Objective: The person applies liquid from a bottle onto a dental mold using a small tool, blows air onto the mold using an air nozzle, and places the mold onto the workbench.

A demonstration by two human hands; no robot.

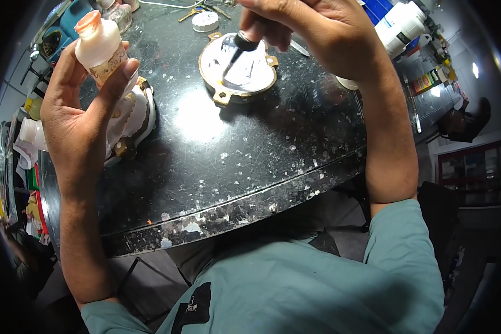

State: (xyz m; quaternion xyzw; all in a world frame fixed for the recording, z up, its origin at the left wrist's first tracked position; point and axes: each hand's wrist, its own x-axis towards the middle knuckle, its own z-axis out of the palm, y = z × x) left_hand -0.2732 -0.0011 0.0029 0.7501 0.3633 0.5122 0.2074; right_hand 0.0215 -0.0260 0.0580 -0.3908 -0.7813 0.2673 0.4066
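My left hand (80, 117) is wrapped round a small whitish bottle (99, 47) with a pinkish open neck and a worn label. Between the fingers of my right hand (306, 28) is the black cap of a dark brush (239, 53). Its tip points down at the white surface inside a round brass-coloured flask half (221, 98). Whether the tip touches that surface is hard to tell. A second flask part (142, 119) with white and pinkish material lies beside and partly behind my left hand.
A white round lid (205, 21) lies beyond the flask half on the dark, stained table (234, 161). Glass jars (118, 16) stand at the back left, a large white bottle (401, 28) at the back right. A metal tool (300, 49) lies near my right hand.
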